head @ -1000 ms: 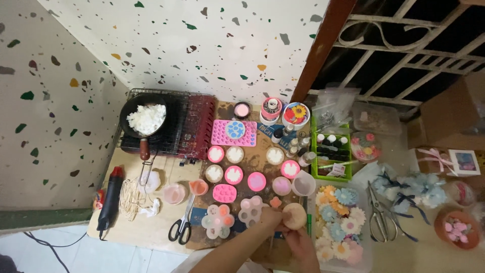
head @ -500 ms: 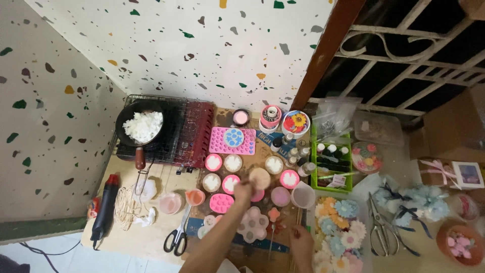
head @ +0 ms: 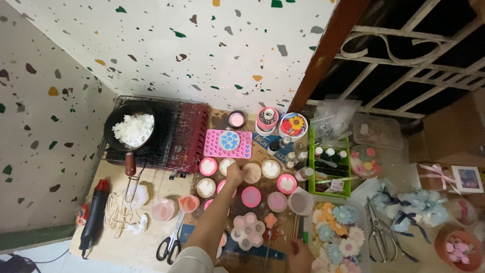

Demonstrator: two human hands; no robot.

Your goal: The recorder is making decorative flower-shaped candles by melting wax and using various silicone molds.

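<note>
Round tan mold (head: 252, 173) sits mid-frame among pink round molds (head: 251, 196) on the table (head: 146, 242), left hand (head: 235, 175) pinching its left edge in a closed grip. Right hand (head: 299, 252) rests low at bottom centre near the flower box (head: 337, 233), grip unclear. Best kept level and lowered straight into the gap, clear of neighbouring filled molds.

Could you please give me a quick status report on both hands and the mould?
Left hand grips a round tan mould among the filled moulds. Right hand rests at the table edge, apparently empty. Nothing blocking.
</note>
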